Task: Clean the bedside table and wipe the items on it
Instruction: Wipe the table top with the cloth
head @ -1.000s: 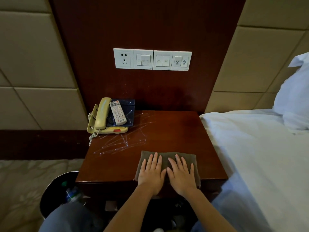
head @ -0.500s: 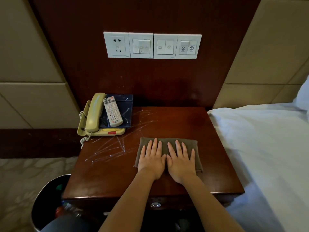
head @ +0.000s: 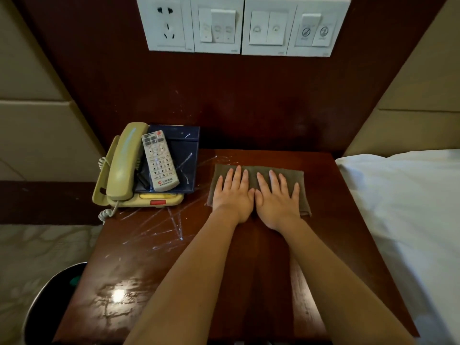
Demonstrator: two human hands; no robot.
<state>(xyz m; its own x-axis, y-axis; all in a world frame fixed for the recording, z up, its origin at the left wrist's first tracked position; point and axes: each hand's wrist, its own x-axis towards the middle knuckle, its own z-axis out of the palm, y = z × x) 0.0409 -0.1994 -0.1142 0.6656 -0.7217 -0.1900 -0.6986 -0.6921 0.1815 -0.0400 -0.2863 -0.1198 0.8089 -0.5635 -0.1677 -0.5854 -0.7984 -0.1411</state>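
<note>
A folded grey-brown cloth (head: 300,181) lies flat on the dark red wooden bedside table (head: 154,265), near its back edge. My left hand (head: 232,194) and my right hand (head: 276,197) press on the cloth side by side, fingers straight and spread. At the table's back left stands a beige telephone (head: 124,168) with its handset in the cradle. A white remote control (head: 160,161) lies on a dark blue tray (head: 185,155) that rests on the phone. White streaks (head: 174,225) mark the table's left half.
A bed with a white sheet (head: 403,207) adjoins the table's right side. A black waste bin (head: 49,302) stands at the table's front left corner. White socket and switch plates (head: 244,26) sit on the wooden wall panel behind.
Both hands have pushed the cloth from the table's front edge toward the back wall. The view has moved closer to the table.
</note>
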